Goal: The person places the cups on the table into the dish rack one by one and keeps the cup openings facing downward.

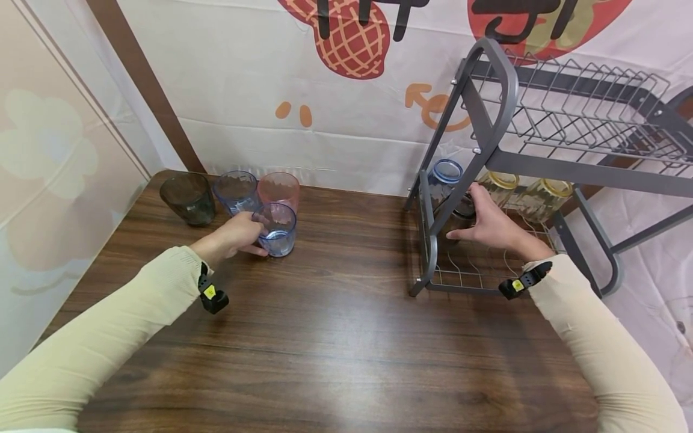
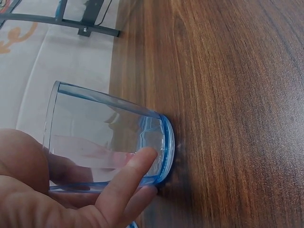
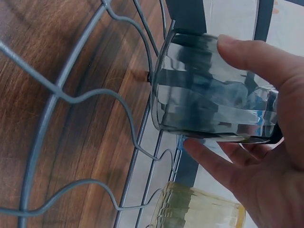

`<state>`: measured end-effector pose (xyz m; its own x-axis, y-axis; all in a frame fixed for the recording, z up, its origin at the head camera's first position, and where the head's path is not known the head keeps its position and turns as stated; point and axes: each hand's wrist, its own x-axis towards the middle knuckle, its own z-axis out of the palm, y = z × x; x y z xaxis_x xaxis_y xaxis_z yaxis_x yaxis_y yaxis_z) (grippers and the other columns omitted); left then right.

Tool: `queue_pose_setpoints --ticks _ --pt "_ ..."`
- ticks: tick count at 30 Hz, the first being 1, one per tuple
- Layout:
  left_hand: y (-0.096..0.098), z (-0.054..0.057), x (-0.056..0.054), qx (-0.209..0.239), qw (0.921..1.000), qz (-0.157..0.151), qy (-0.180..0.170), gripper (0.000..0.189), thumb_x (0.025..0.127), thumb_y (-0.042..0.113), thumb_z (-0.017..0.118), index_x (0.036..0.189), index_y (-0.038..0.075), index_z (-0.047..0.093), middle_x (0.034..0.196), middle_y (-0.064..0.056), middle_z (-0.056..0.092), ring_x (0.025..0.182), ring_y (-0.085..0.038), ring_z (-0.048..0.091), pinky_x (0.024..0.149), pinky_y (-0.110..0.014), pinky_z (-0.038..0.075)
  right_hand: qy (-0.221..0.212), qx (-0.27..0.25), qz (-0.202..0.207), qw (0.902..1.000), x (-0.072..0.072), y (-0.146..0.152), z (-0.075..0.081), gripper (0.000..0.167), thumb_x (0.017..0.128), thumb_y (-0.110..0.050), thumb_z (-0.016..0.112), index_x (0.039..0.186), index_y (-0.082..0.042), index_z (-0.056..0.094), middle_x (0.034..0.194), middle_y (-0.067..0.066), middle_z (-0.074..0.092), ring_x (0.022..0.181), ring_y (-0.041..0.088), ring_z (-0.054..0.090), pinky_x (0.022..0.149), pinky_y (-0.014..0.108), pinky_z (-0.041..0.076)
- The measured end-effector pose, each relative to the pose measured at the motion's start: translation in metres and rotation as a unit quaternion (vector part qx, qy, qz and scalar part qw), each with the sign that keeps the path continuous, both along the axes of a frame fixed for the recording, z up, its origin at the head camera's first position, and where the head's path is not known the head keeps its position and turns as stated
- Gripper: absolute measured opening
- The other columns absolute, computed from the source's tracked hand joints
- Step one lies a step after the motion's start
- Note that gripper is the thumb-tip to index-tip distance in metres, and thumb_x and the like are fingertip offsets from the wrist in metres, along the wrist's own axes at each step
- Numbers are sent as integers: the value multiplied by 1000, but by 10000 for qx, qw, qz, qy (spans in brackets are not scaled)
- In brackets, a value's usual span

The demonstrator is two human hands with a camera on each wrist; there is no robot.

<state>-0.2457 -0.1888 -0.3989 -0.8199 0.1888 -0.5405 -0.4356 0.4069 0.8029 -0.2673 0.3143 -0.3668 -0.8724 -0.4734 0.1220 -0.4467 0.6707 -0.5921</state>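
Observation:
At the table's left side, my left hand (image 1: 236,234) grips a clear blue-tinted cup (image 1: 278,242). In the left wrist view this upright cup (image 2: 107,137) has its base at the wood, the thumb and fingers around its side. My right hand (image 1: 491,224) reaches into the lower tier of a grey metal rack (image 1: 489,129) and holds a dark grey see-through cup (image 3: 209,90). The thumb lies on one side of that cup and the fingers on the other. Its base is at the rack's wire shelf (image 3: 97,92); the head view mostly hides it.
Behind the left hand stand a dark cup (image 1: 189,198), another blue cup (image 1: 236,187) and a pink cup (image 1: 280,185). A blue-rimmed cup (image 1: 445,177) and two yellow cups (image 1: 499,185) share the rack's lower tier. The rack's posts and upper wire basket (image 1: 590,114) surround the right hand.

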Motion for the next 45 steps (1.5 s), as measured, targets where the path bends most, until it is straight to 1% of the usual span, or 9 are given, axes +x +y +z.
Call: queue_pose_setpoints --ticks 3,9,13,18,27,32,37,41,45 --pt "0 0 0 -1 10000 -3 -8 56 99 -3 24 154 -16 16 153 -39 25 134 -48 38 89 -37 62 51 52 25 10000 0 -1 -1 91 74 -6 91 146 -1 36 148 24 33 141 40 27 112 67 26" --pt "-1 -1 1 33 10000 -29 30 56 99 -2 24 153 -16 17 153 -38 24 134 -47 38 89 -37 61 138 78 85 9998 -1 -4 -2 87 73 -6 92 142 -2 40 147 25 34 141 40 26 111 69 27" --pt "-1 -1 2 51 10000 -34 53 56 99 -2 23 153 -17 17 152 -39 25 131 -46 39 89 -37 62 244 148 150 9995 -2 -6 -3 87 72 -6 93 142 -4 40 145 24 35 139 39 28 109 68 29" --pt "-1 -2 2 65 9999 -15 82 57 99 -2 23 153 -17 17 151 -39 25 129 -45 41 88 -36 62 381 234 262 9987 -3 -9 -5 90 72 -6 93 143 -2 38 145 26 34 137 38 29 108 65 32" --pt "-2 -3 2 84 9999 -42 110 56 99 -1 24 152 -17 18 151 -38 25 126 -43 43 89 -37 62 386 283 306 9984 -2 -12 -4 90 73 -5 92 144 -1 37 146 26 32 140 41 25 107 67 32" --pt "-2 -3 2 69 9999 -34 128 55 99 -1 24 152 -17 19 150 -38 25 126 -43 43 88 -36 62 398 305 302 9983 -1 -12 -3 90 74 -5 91 145 -1 36 147 26 31 140 41 25 107 67 32" --pt "-2 -3 2 60 9999 -2 124 55 99 -1 24 152 -17 20 150 -38 25 126 -44 44 87 -35 62 502 340 355 9975 0 -13 -2 92 74 -5 91 146 0 35 147 27 31 139 41 26 107 66 33" --pt "-1 -2 2 66 9999 28 128 55 99 -1 23 152 -18 19 148 -37 26 124 -43 44 86 -35 62 487 382 340 9975 0 -12 -1 95 73 -8 93 147 0 34 148 27 32 140 40 27 107 65 34" --pt "-1 -2 3 58 9999 23 143 54 100 0 23 151 -19 20 147 -37 27 120 -43 47 86 -35 63 447 367 314 9978 1 -11 -1 99 72 -13 94 148 2 32 149 26 32 142 41 26 110 65 32"
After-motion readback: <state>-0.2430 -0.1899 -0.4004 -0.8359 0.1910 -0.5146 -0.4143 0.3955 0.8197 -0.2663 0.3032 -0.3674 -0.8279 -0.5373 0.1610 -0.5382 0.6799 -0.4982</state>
